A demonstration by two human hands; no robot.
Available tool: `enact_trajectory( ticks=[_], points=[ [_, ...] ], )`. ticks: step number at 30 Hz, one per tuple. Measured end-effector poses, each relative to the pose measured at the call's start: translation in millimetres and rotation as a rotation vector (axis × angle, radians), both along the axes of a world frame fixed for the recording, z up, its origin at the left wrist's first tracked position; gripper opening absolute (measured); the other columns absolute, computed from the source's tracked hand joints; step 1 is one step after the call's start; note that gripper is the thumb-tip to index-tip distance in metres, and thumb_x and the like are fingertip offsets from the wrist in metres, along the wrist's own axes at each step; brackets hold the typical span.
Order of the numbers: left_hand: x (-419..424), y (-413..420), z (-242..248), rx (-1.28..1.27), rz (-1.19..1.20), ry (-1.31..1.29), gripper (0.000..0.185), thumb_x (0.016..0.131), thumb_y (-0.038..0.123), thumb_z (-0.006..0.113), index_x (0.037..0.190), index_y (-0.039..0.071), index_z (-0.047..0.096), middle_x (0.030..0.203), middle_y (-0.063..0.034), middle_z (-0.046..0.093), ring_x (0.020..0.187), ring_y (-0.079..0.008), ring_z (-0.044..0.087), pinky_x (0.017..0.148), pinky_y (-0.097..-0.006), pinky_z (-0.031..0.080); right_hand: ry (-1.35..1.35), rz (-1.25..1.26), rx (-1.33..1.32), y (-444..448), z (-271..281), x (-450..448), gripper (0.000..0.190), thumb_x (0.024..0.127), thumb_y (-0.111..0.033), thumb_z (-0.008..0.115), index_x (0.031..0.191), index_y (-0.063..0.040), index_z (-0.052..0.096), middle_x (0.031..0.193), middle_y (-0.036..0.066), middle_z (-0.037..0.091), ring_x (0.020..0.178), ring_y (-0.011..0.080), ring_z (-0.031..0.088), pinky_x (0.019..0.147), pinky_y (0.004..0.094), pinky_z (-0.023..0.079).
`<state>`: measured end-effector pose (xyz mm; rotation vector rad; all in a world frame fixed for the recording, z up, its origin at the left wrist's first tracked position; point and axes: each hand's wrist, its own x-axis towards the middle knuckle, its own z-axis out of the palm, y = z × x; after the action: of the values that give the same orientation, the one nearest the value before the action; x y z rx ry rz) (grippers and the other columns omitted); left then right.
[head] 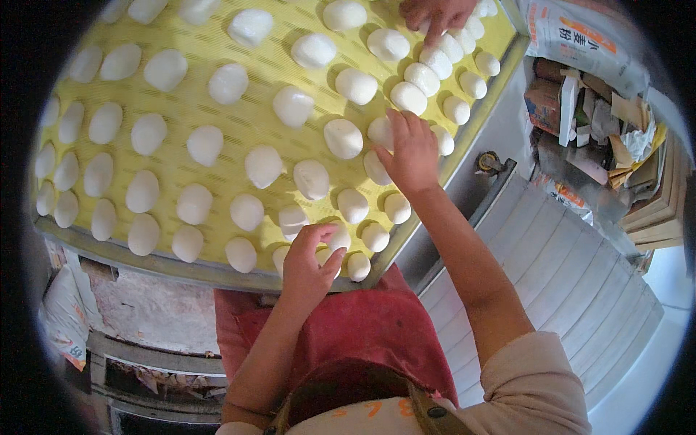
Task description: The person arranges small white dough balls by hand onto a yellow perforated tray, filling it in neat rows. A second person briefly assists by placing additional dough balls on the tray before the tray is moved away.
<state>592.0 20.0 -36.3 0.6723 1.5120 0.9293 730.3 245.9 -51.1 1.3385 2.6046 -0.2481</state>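
Note:
Rows of smooth white dough balls [228, 83] lie on a yellow mesh tray [261, 122] with a raised rim. My left hand [311, 261] is at the tray's near edge, its thumb and index finger curved about a dough ball [340, 237]. Whether it grips that ball is hard to see. Over toward the right rim, my right hand [411, 155] has its fingers and thumb around another dough ball [379, 132], partly covered by the hand. Just beyond it, a line of dough balls [422, 79] sits close together, touching.
Another person's hand [438, 15] reaches onto the tray's far right. To the right are a slatted grey surface [522, 244], a caster wheel [489, 162], a printed sack [587, 41] and a heap of cardboard and wrappers [603, 119]. Another sack [66, 315] stands at left.

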Motion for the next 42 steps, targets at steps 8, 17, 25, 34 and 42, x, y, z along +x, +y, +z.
enact_trajectory(
  ticks=[8, 17, 25, 34, 42],
  points=[
    [-1, 4, 6, -0.036, -0.004, -0.055, 0.038, 0.080, 0.005, 0.074, 0.115, 0.000, 0.060, 0.107, -0.0131, 0.065, 0.102, -0.0234, 0.063, 0.092, -0.0350, 0.049, 0.155, -0.234, -0.283, 20, -23, 25, 0.055, 0.083, -0.025, 0.076, 0.129, -0.007, 0.051, 0.124, 0.019, 0.060, 0.105, 0.0372, 0.063, 0.089, 0.0458, 0.051],
    [-4, 7, 8, -0.036, -0.015, -0.059, 0.037, 0.081, 0.005, 0.073, 0.115, 0.000, 0.061, 0.107, -0.0131, 0.065, 0.102, -0.0228, 0.063, 0.092, -0.0349, 0.049, -0.143, -0.225, -0.203, 14, -23, 26, 0.049, 0.088, -0.030, 0.070, 0.126, -0.008, 0.051, 0.123, 0.017, 0.059, 0.099, 0.0369, 0.065, 0.084, 0.0475, 0.055],
    [-3, 5, 5, -0.021, -0.010, -0.059, 0.038, 0.081, 0.008, 0.074, 0.116, 0.001, 0.061, 0.107, -0.0131, 0.065, 0.101, -0.0249, 0.063, 0.090, -0.0354, 0.049, -0.341, -0.228, -0.165, 15, -44, 9, 0.038, 0.090, -0.022, 0.067, 0.119, -0.005, 0.050, 0.114, 0.020, 0.058, 0.096, 0.0385, 0.065, 0.079, 0.0486, 0.057],
    [-6, 1, 5, 0.003, -0.016, -0.042, 0.039, 0.082, 0.009, 0.074, 0.117, 0.003, 0.061, 0.110, -0.0131, 0.065, 0.101, -0.0261, 0.064, 0.089, -0.0357, 0.050, -0.258, -0.240, -0.127, 26, -41, 18, 0.049, 0.090, -0.023, 0.069, 0.131, -0.008, 0.047, 0.119, 0.019, 0.058, 0.101, 0.0379, 0.064, 0.082, 0.0490, 0.055],
    [-5, 1, 7, 0.019, -0.036, -0.021, 0.038, 0.082, 0.010, 0.074, 0.117, 0.002, 0.061, 0.110, -0.0138, 0.065, 0.100, -0.0266, 0.064, 0.089, -0.0359, 0.050, -0.304, -0.269, -0.161, 23, -37, 7, 0.049, 0.089, -0.025, 0.069, 0.130, -0.007, 0.047, 0.118, 0.019, 0.059, 0.101, 0.0374, 0.065, 0.082, 0.0473, 0.056]
  ],
)
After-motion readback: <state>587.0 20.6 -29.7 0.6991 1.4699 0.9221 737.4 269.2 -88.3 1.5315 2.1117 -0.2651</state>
